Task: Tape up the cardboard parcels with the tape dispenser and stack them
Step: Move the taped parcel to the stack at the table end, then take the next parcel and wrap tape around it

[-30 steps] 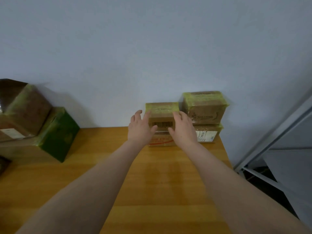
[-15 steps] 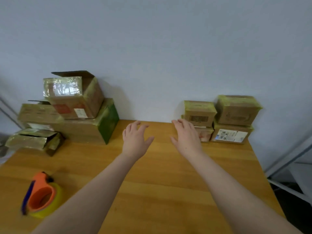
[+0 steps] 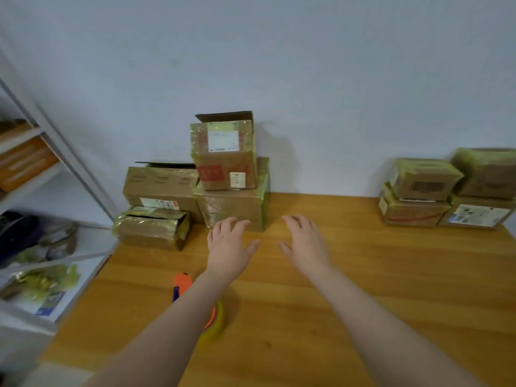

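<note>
My fingers point(image 3: 224, 227) are spread and empty; the open-flapped parcel point(image 3: 224, 152) stands ahead-left atop a larger parcel point(image 3: 233, 209), nearer my left hand point(image 3: 227, 247) than my right hand point(image 3: 305, 244).

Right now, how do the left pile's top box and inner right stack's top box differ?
The left top box has a flap standing open; the inner right top box is closed, taped over. The left looks taller than the right. Both are cardboard atop another box.
</note>
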